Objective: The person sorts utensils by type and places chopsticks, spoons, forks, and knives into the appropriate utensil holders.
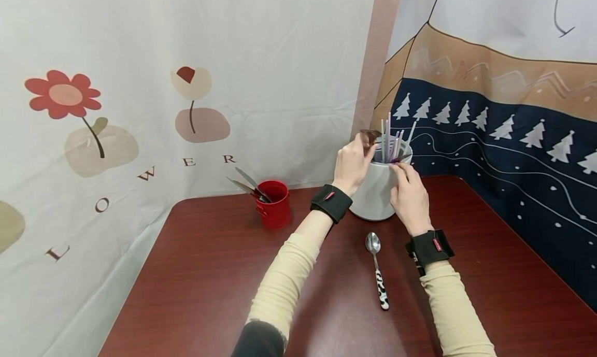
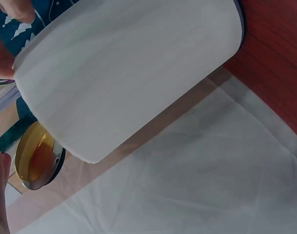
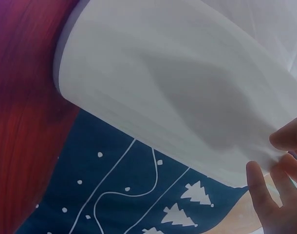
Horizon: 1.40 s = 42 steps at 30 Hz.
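At the mouth of a tall white container [image 1: 375, 191], my left hand [image 1: 352, 162] holds a ladle by its dark handle. Its round, shiny bowl [image 2: 39, 156] hangs outside the rim in the left wrist view, showing amber reflections. My right hand [image 1: 411, 194] grips the container's rim from the right, thumb and fingers at the edge; the fingertips are partly hidden. A small dark pointed thing [image 1: 402, 158] shows beside those fingertips, its kind unclear. Several pale and purple straws [image 1: 388, 139] stand up out of the container.
A spoon [image 1: 379, 274] with a black-and-white patterned handle lies on the brown table [image 1: 224, 284], in front of the container. Farther left stands a red cup [image 1: 275, 206] with knives [image 1: 247, 183] leaning out of it. Printed curtains hang behind and to the right.
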{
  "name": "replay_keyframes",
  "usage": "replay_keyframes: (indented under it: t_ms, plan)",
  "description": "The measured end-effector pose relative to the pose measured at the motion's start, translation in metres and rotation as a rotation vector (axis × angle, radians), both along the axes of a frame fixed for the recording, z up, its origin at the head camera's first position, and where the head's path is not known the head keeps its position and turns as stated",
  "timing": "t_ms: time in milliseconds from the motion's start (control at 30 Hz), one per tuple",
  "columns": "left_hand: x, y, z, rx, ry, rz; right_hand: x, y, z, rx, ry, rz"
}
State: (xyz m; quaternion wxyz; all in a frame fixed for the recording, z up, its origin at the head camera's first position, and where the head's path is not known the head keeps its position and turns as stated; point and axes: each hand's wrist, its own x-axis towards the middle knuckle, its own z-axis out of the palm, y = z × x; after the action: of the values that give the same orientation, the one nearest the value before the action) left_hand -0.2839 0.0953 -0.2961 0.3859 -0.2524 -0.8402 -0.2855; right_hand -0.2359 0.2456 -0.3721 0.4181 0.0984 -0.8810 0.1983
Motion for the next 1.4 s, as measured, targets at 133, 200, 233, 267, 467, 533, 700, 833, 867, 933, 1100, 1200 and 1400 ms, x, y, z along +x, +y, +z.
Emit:
replay_keyframes:
  t_ms: [133,200,233,267,467,533,700,833,867,933,1100,1200,1400]
  plan:
    - [-0.001,0.002,-0.003,-0.028,-0.037,0.009,-0.001,0.000,0.000,0.004,0.001,-0.004]
    - [-0.001,0.003,-0.005,-0.040,-0.058,0.017,-0.001,-0.001,0.001,0.008,0.001,-0.008]
    - [-0.002,0.003,-0.006,-0.045,-0.067,0.020,-0.001,-0.001,0.001,0.009,0.002,-0.008]
    - [-0.002,0.003,-0.007,-0.049,-0.078,0.025,-0.001,-0.001,0.001,0.010,0.002,-0.008]
    - [-0.004,0.002,-0.009,-0.032,-0.137,-0.015,-0.001,-0.001,0.002,0.017,0.005,-0.009]
    - [-0.003,0.001,-0.009,-0.041,-0.144,-0.039,0.000,-0.001,0.002,0.017,0.005,-0.014]
    - [0.002,-0.002,-0.013,-0.100,-0.151,-0.041,0.000,-0.001,0.002,0.015,0.001,-0.015]
    - [0.008,-0.006,-0.023,-0.170,-0.157,-0.021,0.001,-0.001,0.001,0.014,0.003,-0.010]
    - [0.009,-0.007,-0.025,-0.188,-0.163,-0.018,0.001,-0.001,0.001,0.014,0.004,-0.010]
    - [0.014,-0.008,-0.030,-0.216,-0.170,-0.011,0.001,-0.001,0.001,0.016,0.005,-0.012]
    - [0.026,-0.010,-0.039,-0.259,-0.184,0.009,0.002,-0.001,0.001,0.024,0.008,-0.013]
    - [0.035,-0.010,-0.046,-0.284,-0.191,0.013,0.002,-0.001,0.001,0.027,0.011,-0.012]
    - [0.051,-0.007,-0.066,-0.326,-0.229,0.014,0.001,0.001,0.000,0.031,0.017,-0.007]
